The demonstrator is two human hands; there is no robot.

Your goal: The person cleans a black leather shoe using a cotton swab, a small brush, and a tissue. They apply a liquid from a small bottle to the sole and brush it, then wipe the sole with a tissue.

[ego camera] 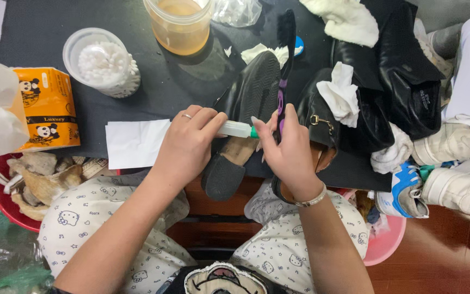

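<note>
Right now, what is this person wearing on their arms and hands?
Both forearms are bare, no sleeves. The left hand has a thin silver ring on one finger. The right hand has a silvery bracelet at the wrist. No gloves.

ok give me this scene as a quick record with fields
left hand: grip on a small clear tube
right hand: at the tube's green cap, also holding a purple-handled brush
under the hands: black shoe, sole up, on a black mat
left of the hands: white paper, orange tissue pack, tub of cotton swabs
far side: amber liquid jar
right: white sneakers
</note>
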